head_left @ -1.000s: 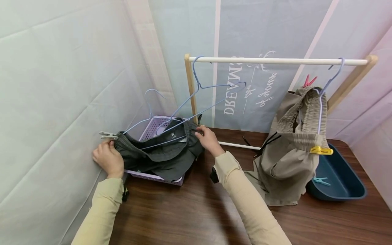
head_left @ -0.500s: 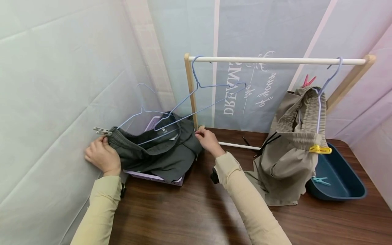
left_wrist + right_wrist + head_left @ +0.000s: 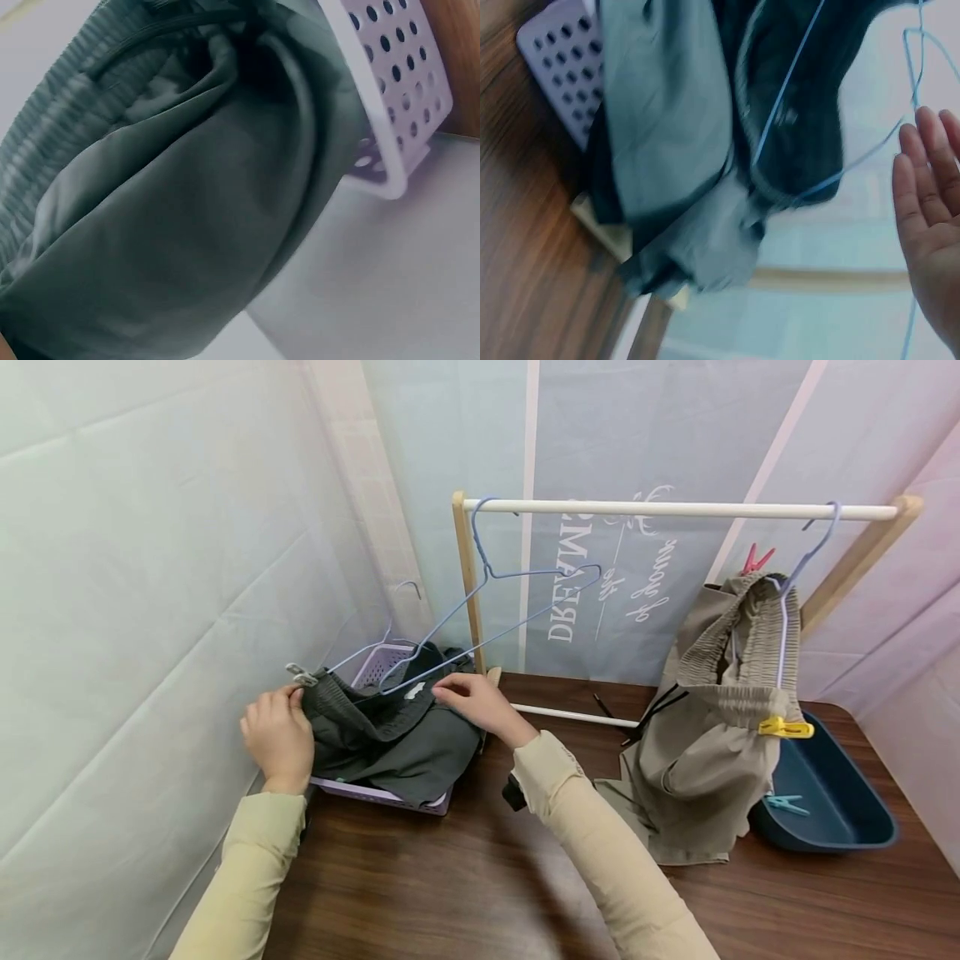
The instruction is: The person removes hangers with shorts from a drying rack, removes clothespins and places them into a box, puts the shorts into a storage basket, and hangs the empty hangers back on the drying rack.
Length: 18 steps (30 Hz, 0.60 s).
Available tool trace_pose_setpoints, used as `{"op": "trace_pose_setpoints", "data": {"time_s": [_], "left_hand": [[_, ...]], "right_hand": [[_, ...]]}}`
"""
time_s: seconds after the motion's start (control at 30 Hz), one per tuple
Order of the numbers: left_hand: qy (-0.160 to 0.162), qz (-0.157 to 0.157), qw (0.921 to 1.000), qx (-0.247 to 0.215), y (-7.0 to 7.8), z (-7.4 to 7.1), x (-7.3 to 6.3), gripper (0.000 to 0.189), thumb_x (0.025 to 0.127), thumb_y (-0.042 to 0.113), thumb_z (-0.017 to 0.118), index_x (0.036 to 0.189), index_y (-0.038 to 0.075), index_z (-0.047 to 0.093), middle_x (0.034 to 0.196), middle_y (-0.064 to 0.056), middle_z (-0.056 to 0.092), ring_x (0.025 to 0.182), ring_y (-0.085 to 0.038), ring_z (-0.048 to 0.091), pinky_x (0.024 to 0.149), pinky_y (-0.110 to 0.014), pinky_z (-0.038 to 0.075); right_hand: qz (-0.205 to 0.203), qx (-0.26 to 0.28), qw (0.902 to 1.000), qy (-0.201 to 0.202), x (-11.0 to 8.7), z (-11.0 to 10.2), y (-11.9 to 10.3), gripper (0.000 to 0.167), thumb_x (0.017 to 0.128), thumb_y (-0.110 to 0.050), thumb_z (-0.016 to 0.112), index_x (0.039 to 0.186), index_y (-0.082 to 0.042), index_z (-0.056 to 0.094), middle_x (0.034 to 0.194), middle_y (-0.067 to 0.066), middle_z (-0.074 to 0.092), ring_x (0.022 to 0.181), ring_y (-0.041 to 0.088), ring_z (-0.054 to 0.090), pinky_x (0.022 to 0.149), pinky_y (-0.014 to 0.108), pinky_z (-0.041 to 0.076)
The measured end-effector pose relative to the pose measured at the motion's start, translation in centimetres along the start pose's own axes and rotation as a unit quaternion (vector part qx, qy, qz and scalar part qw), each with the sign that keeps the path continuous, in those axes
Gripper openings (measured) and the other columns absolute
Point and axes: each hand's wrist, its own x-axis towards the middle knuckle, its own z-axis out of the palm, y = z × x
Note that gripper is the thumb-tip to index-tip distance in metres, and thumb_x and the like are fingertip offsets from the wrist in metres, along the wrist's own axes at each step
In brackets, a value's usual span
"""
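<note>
Dark grey trousers [image 3: 420, 756] with an elastic waistband lie bunched over a lilac basket [image 3: 375, 796]. A blue wire hanger [image 3: 358, 653] sits in the waistband, hook tilted toward the back. My left hand [image 3: 279, 735] pinches the left end of the waistband, just below a pale clothespin [image 3: 302, 675]. In the left wrist view the trousers [image 3: 187, 217] fill most of the picture and the fingers are largely hidden. My right hand [image 3: 483, 703] hovers at the trousers' right side. The right wrist view has that hand [image 3: 934, 202] with fingers extended, apart from the cloth.
A rack with a white rail [image 3: 675, 510] stands behind. One bare blue hanger [image 3: 486, 567] hangs at its left end, reaching over the basket. Beige trousers [image 3: 705, 768] hang at right with a yellow clothespin [image 3: 785, 727], beside a dark blue tub [image 3: 832, 827]. A fabric wall [image 3: 150, 635] borders the left.
My left hand first went left, then came back right with the waistband. The hanger's hook swung right and back. My right hand left the trousers' right edge and moved left, fingers extended.
</note>
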Motion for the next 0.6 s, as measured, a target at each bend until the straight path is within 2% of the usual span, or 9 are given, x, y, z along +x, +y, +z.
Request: {"op": "trace_pose_setpoints", "data": {"time_s": [0.13, 0.3, 0.43, 0.53, 0.6], "left_hand": [[-0.085, -0.014, 0.9963, 0.012, 1.1, -0.9, 0.0, 0.027, 0.096, 0.022, 0.055, 0.096, -0.002, 0.068, 0.091, -0.022, 0.066, 0.082, -0.045, 0.058, 0.069, -0.055, 0.042], [-0.192, -0.037, 0.9804, 0.024, 2.7, -2.3, 0.2, 0.027, 0.096, 0.025, 0.056, 0.097, 0.002, 0.070, 0.094, -0.018, 0.070, 0.082, -0.043, 0.065, 0.061, -0.060, 0.046], [-0.244, -0.034, 0.9689, 0.022, 3.8, -2.8, 0.2, 0.028, 0.096, 0.026, 0.056, 0.098, 0.003, 0.071, 0.094, -0.018, 0.072, 0.079, -0.043, 0.066, 0.060, -0.059, 0.047], [-0.271, -0.028, 0.9620, 0.020, 4.4, -3.0, 0.1, 0.028, 0.095, 0.027, 0.054, 0.099, 0.004, 0.070, 0.091, -0.019, 0.072, 0.075, -0.044, 0.066, 0.057, -0.058, 0.047], [-0.283, -0.024, 0.9585, 0.019, 4.7, -3.0, -0.1, 0.028, 0.095, 0.027, 0.054, 0.099, 0.004, 0.070, 0.085, -0.019, 0.072, 0.069, -0.043, 0.066, 0.053, -0.055, 0.046]], "right_hand": [[-0.028, 0.013, 0.9995, 0.003, -0.1, 0.9, -1.9, 0.028, 0.096, -0.029, 0.058, 0.114, -0.012, 0.068, 0.108, 0.004, 0.071, 0.098, 0.016, 0.066, 0.085, 0.029, 0.052], [-0.079, 0.027, 0.9964, 0.014, -0.3, 2.0, -4.3, 0.026, 0.094, -0.023, 0.060, 0.115, -0.009, 0.067, 0.112, 0.006, 0.069, 0.101, 0.016, 0.065, 0.086, 0.024, 0.052], [-0.134, 0.004, 0.9907, 0.022, -0.5, 2.9, -5.8, 0.028, 0.093, -0.018, 0.062, 0.117, -0.005, 0.065, 0.113, 0.010, 0.069, 0.100, 0.019, 0.066, 0.085, 0.021, 0.052], [-0.175, -0.045, 0.9833, 0.021, -0.7, 3.4, -6.6, 0.029, 0.093, -0.014, 0.061, 0.121, -0.005, 0.062, 0.119, 0.010, 0.065, 0.103, 0.020, 0.065, 0.087, 0.022, 0.052], [-0.196, -0.078, 0.9774, 0.018, -0.8, 3.7, -6.9, 0.031, 0.094, -0.012, 0.059, 0.124, -0.005, 0.060, 0.126, 0.011, 0.061, 0.111, 0.021, 0.061, 0.090, 0.026, 0.051]]}}
